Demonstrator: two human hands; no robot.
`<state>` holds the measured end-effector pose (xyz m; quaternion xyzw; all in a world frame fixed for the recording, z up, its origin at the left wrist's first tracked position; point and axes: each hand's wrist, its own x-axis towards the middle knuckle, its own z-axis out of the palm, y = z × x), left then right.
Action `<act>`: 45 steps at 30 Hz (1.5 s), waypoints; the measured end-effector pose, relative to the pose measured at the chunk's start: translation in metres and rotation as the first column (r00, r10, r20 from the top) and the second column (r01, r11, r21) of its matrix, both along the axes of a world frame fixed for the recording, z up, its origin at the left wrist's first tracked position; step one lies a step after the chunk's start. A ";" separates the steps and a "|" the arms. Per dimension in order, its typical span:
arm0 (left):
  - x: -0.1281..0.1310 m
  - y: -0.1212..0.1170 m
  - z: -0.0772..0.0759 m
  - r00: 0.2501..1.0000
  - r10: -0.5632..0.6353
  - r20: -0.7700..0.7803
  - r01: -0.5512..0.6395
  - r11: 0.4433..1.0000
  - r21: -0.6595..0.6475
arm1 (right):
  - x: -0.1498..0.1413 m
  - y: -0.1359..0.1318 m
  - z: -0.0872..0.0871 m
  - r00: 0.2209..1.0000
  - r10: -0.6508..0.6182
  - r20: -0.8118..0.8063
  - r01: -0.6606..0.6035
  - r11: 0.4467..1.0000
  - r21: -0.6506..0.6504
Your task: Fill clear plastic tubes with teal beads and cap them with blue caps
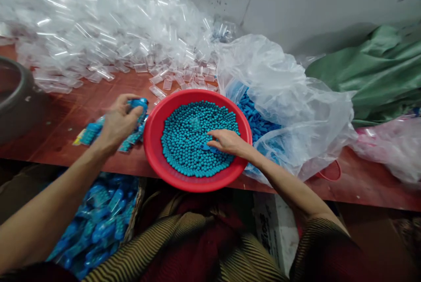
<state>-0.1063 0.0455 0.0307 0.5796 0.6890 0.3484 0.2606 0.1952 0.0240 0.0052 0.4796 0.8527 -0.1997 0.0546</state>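
A red basin (153, 159) full of small round turquoise beads (184, 155) stands in front of me. My left hand (120, 117), slightly blurred, is left of the rim, its fingers closed around a shiny blue plastic piece (140, 105). Below that hand lie several small clear packs with turquoise beads (90, 133), one with a yellow end. Inside the basin, my right hand (226, 141) is low over the beads, with its fingers bent and a small flat blue piece (206, 146) at the thumb; the palm side is hidden. One clear little case (195, 124) rests on the beads.
Clear plastic cases (98, 32) are heaped along the wall. Right of the basin, an open clear bag (286, 89) holds blue pieces (253, 113). A grey tub (19, 98) stands far left. Below the table edge, a carton contains blue packed items (105, 216). Green sheeting (371, 71) lies right.
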 end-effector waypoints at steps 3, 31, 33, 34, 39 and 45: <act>-0.028 0.009 -0.001 0.958 0.144 -0.247 -0.133 0.989 0.059 | -0.014 -0.007 0.001 0.986 0.093 0.135 -0.094 0.996 0.004; 0.148 0.047 -0.073 0.977 -0.190 0.099 0.214 0.853 -0.475 | -0.002 -0.004 -0.010 0.971 0.073 0.229 -0.053 0.994 -0.093; 0.148 0.050 -0.072 0.974 -0.182 0.137 0.226 0.842 -0.490 | 0.002 -0.004 -0.010 0.970 0.083 0.228 -0.059 0.992 -0.111; 0.149 0.052 -0.071 0.974 -0.177 0.141 0.225 0.836 -0.501 | 0.003 -0.004 -0.010 0.969 0.089 0.229 -0.064 0.991 -0.116; 0.168 0.069 -0.073 0.985 -0.138 0.101 0.170 0.774 -0.610 | 0.001 -0.007 -0.015 0.969 0.088 0.232 -0.063 0.992 -0.113; 0.192 0.079 -0.071 0.972 -0.068 0.224 0.203 0.719 -0.664 | 0.000 -0.009 -0.015 0.970 0.060 0.236 -0.035 0.993 -0.111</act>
